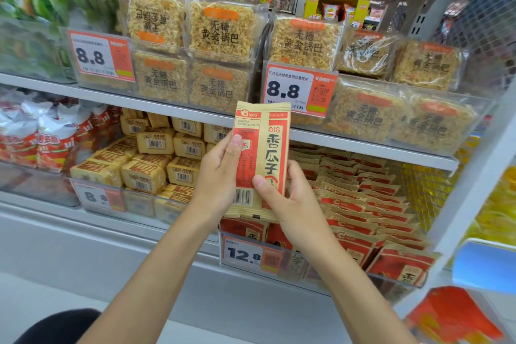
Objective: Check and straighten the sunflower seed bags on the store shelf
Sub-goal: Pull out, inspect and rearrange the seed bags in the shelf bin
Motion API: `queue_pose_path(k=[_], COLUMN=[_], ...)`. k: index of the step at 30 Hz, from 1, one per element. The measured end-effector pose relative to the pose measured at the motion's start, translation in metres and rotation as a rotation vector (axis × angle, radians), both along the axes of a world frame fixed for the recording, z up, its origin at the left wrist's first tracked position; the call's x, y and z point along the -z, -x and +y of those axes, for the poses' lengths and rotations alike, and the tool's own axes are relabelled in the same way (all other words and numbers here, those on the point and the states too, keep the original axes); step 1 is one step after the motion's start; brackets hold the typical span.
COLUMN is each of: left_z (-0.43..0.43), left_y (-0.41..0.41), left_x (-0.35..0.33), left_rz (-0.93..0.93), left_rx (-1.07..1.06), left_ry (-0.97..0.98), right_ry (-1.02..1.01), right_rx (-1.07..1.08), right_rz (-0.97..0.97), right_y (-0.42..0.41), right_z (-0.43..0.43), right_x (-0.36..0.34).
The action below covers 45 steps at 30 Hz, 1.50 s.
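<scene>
1 tan-and-red sunflower seed bag (262,153), upright in mid-air in front of the shelves, printed face and barcode toward the camera, top edge overlapping the upper shelf's front lip (363,145). Gripped from both sides. Left hand (217,179) on the bag's left edge at mid-height, thumb flat across the red panel, remaining fingers hidden behind the pack. Right hand (293,204) lower on the right edge, thumb pressed beside the barcode, fingers curled round the back. Both sets of fingers narrow, clamped on the bag.

Directly behind and below, on the lower shelf: matching seed bags (363,204) in overlapping sloped rows, with a few at the front right standing tilted. In front of them, a clear bin wall carrying a price tag (244,254) marked 12.8. To the left on the same shelf, tan block-shaped packs (156,165) piled with barcodes showing. Further left, red-and-white bags (42,137), blurred.

On the shelf above, clear packs of golden rice crust (223,33) stacked in 2 bins, 1 pack at upper left turned upside down, each bin fronted by an 8.8 tag (296,92). Yellow goods at the far right, too blurred to identify.
</scene>
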<state>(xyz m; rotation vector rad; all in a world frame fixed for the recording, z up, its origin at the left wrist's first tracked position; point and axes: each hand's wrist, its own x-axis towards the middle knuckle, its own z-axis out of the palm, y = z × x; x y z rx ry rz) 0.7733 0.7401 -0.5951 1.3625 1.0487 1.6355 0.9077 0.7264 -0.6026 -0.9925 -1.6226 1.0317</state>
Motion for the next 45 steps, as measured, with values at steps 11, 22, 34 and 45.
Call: queue_pose_path(k=[11,22,34,45], left_z=[-0.009,-0.024,0.003,0.004], left_y=[-0.007,-0.011,0.028,0.030], left_x=[-0.006,-0.018,-0.012,-0.001], left_rz=[-0.035,0.373,-0.152,0.164], left_rx=[0.251,0.404,-0.183,0.111], left_ry=[0.076,-0.139,0.111,0.153], right_ry=[-0.068,-0.077,-0.125,-0.061], right_rx=[0.146,0.034,0.168,0.028], right_rz=[0.185,0.029,0.339,-0.274], right_y=[-0.022,-0.025,-0.021,-0.004], right_z=[0.006,-0.002,0.015,0.019], right_x=[-0.022,-0.037,-0.023,0.001])
